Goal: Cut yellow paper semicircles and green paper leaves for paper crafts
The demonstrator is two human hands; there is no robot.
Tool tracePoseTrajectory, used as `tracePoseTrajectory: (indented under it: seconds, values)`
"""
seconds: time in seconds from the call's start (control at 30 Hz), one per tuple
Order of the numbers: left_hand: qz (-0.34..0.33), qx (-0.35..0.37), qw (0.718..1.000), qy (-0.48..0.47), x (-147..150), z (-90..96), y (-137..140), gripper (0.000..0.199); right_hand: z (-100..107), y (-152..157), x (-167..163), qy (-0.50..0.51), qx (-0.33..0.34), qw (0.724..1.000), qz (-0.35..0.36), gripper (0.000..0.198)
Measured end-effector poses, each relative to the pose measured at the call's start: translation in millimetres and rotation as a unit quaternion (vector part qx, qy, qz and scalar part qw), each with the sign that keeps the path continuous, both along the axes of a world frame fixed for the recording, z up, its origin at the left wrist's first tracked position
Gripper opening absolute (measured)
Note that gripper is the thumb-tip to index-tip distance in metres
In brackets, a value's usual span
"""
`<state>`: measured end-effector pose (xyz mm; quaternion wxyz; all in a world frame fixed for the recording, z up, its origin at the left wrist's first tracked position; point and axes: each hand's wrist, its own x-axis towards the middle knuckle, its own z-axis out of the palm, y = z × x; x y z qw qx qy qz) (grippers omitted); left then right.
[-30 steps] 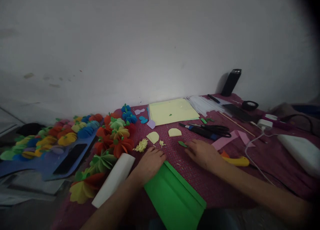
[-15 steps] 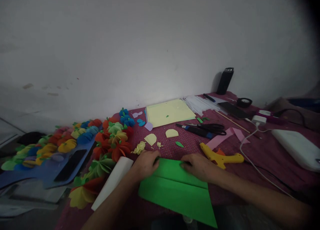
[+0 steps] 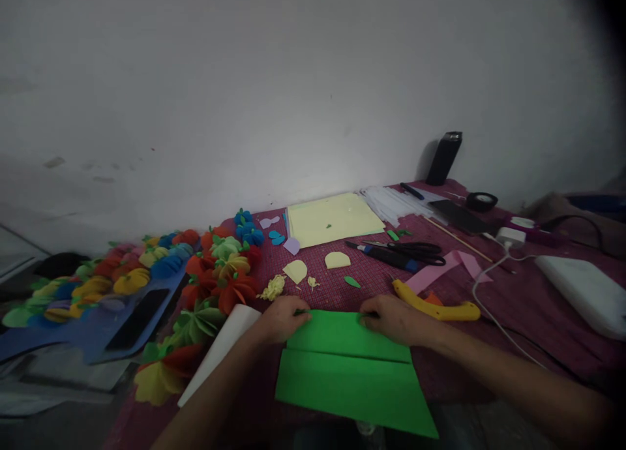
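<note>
A plain grey-white wall fills most of what I see, meeting the far edge of my bench, which a dark red, finely checked cloth covers. Pale brownish patches mark the wall to my left. The light is dim and soft, brightest low on the wall's middle. A blue surface stands beside the bench on my left.

On my feed I see the left hand and right hand pinching the green sheet by its far edge, glue gun right of it.
</note>
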<state>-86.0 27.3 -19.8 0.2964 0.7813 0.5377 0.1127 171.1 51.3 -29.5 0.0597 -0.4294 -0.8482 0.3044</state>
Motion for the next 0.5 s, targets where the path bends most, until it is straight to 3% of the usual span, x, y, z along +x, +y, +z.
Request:
tracePoseTrajectory:
  seconds: [0.13, 0.33, 0.5]
  values:
    - [0.054, -0.036, 0.996, -0.067, -5.1, -0.9, -0.1, 0.017, 5.1, 3.8, 4.6, 0.017, -0.024, 1.0, 0.006, 0.019]
    - [0.144, -0.072, 0.967, -0.197, -3.8, -3.3, -1.2, 0.018, 6.2, 5.5, 13.6, 0.053, -0.132, 0.99, -0.004, 0.023]
    - [0.183, -0.089, 0.942, -0.267, 2.4, -2.3, -3.8, 0.015, 6.7, 1.4, 18.5, 0.083, -0.152, 0.985, -0.013, 0.029]
